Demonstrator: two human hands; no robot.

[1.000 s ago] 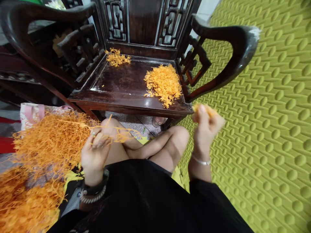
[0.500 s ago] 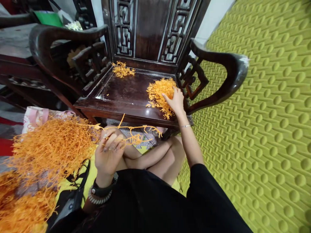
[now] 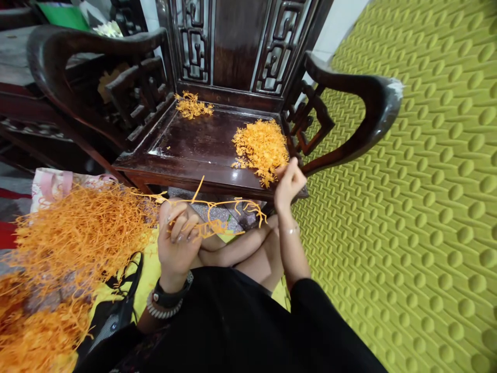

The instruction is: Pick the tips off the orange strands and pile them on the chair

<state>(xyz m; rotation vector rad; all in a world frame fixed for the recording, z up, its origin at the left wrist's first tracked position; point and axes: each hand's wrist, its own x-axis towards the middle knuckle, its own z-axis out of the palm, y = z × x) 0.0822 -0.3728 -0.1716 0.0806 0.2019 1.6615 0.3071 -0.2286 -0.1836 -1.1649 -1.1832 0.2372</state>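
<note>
My left hand is closed around a thin, branching orange strand, which reaches sideways over my crossed legs. By the chair seat's front right corner, my right hand has its fingers curled together; whether anything small is between them is hidden. Just beyond it lies a heap of short orange pieces on the dark wooden seat. A smaller orange cluster rests at the seat's back left.
A large tangle of orange strands lies at the left beside a pink and white bag, with more orange material below. Curved armrests flank the seat. A black strapped item lies near my left arm.
My right hand has drawn back from the orange heap toward me, and its fingers have closed. My left hand still holds the strand, slightly farther right in view.
</note>
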